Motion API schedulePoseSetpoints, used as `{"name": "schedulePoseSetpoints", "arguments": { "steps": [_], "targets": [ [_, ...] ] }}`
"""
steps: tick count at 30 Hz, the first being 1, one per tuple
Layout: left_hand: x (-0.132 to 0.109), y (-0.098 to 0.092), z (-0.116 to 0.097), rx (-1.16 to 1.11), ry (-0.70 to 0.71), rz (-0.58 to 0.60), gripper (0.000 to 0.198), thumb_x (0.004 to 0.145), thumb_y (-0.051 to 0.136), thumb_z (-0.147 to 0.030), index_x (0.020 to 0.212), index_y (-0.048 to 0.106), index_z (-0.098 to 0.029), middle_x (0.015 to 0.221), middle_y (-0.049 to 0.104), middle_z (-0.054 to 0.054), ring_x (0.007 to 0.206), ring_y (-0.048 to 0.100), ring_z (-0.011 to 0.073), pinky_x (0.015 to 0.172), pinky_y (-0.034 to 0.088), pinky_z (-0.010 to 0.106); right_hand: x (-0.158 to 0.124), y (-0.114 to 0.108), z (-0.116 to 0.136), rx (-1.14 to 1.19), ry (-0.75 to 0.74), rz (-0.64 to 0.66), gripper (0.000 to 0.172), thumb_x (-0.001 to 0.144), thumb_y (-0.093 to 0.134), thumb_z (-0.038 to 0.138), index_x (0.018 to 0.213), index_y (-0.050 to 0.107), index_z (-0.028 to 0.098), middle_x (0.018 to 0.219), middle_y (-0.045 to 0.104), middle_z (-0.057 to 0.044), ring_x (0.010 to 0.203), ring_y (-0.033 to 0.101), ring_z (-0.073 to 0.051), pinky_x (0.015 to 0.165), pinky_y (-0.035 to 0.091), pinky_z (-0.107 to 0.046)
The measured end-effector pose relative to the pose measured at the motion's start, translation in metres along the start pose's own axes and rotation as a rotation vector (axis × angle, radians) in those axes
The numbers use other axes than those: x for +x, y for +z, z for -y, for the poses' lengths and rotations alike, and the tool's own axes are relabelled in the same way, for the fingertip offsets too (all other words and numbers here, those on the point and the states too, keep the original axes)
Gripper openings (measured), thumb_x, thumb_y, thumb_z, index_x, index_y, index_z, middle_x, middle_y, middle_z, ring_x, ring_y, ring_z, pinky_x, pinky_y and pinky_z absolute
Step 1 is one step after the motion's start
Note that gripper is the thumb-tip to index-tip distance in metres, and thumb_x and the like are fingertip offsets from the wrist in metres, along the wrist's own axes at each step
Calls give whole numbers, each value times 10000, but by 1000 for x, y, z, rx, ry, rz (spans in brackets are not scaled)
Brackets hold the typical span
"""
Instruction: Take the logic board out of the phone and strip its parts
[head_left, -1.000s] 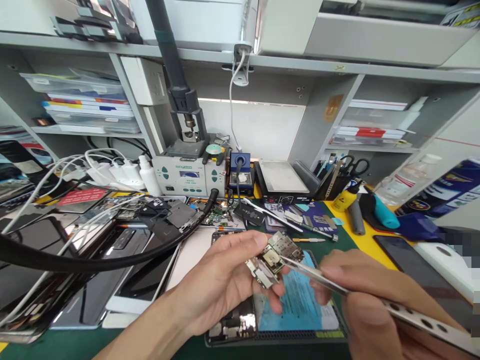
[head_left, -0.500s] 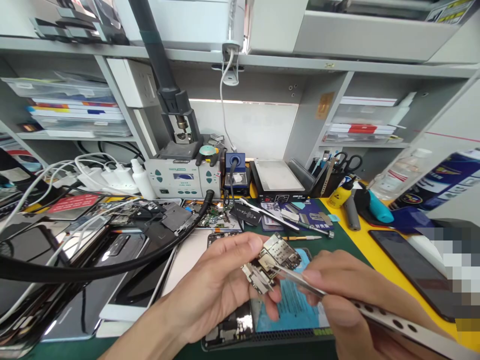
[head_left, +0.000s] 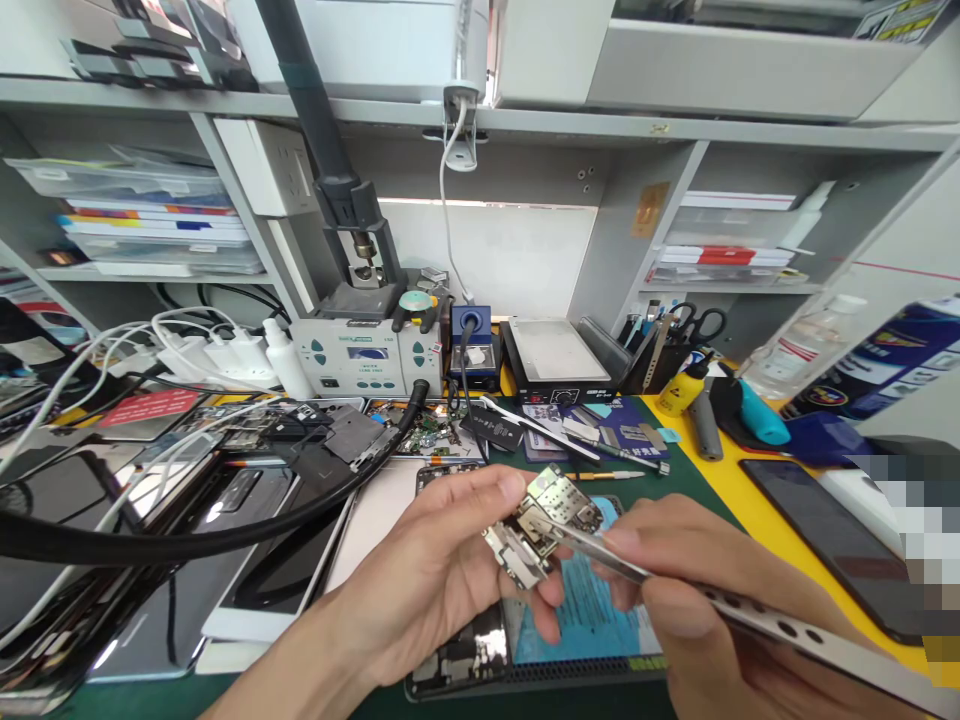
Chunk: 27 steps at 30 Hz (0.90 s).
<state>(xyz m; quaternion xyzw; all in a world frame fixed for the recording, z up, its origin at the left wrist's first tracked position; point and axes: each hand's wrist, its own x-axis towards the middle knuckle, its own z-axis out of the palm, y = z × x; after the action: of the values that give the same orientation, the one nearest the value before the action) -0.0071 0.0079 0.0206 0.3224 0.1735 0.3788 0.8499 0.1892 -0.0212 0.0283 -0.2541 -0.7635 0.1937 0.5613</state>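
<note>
In the head view, the left hand (head_left: 427, 590) is holding a small circuit board (head_left: 562, 500) up in the air above the green mat (head_left: 675, 475). The thumb is pressing on the board's upper edge and the other fingers are closing on its lower edge from below, so the grip is firmly shut on the board. The right hand (head_left: 690, 545) is pinching a pair of steel tweezers (head_left: 757, 622) between thumb and fingers, and their tips are resting on the metal shields near the board's middle. Whether the tips are clamping anything is too small to tell. An opened phone (head_left: 461, 660) and a blue pad (head_left: 592, 615) are lying directly beneath the board. A hot-air rework station (head_left: 360, 355) is standing well behind, at the back of the bench, and its black hose (head_left: 225, 535) is sweeping across the stacked phones on the left. The board is looking light, thin and stiff, yet fragile. Its tiny parts and connectors would likely be suffering under bending or a scraping tip, and the bare metal cans are looking slippery. The edges, where the left hand is taking it now, are seeming the safest hold, leaving the populated face clear.
</note>
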Motion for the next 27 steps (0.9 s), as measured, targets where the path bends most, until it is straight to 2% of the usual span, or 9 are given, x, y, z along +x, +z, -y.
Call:
{"name": "schedulePoseSetpoints", "arguments": {
  "steps": [7, 12, 20, 24, 27],
  "targets": [
    [1, 0, 1, -8, -3, -5, 215, 981, 566, -317, 862, 688, -186, 834, 653, 59, 684, 646, 147, 604, 592, 254, -1, -1, -3, -30, 31, 9, 540, 764, 619, -64, 1203, 700, 240, 872, 734, 1, 740, 687, -154, 653, 592, -278],
    [1, 1, 0, -5, -9, -11, 229, 984, 560, -316, 856, 695, -182, 824, 660, 61, 666, 646, 144, 593, 591, 248, 3, 4, -1, -30, -3, -78, 527, 746, 581, -87, 1142, 732, 226, 849, 753, 19, 693, 683, -124, 640, 592, -239],
    [1, 1, 1, -16, -5, -8, 227, 976, 571, -310, 844, 701, -179, 807, 665, 63, 674, 646, 153, 591, 594, 254, -2, -3, -7, -62, 47, 81, 503, 845, 624, -36, 1259, 646, 249, 823, 736, 9, 710, 687, -146, 635, 588, -254],
    [1, 1, 0, -7, -5, -7, 228, 975, 575, -322, 861, 697, -166, 813, 661, 67, 669, 647, 153, 596, 595, 255, 2, -4, -5, -46, 66, 80, 494, 841, 635, -17, 1248, 667, 262, 804, 731, -3, 683, 687, -159, 601, 586, -259],
    [1, 1, 0, -5, -4, -1, 224, 973, 578, -324, 869, 697, -165, 822, 655, 65, 672, 642, 148, 597, 593, 248, 9, 2, 0, -14, 56, 17, 457, 829, 618, -16, 1190, 706, 250, 748, 717, 4, 643, 678, -153, 559, 577, -242]
  ]
}}
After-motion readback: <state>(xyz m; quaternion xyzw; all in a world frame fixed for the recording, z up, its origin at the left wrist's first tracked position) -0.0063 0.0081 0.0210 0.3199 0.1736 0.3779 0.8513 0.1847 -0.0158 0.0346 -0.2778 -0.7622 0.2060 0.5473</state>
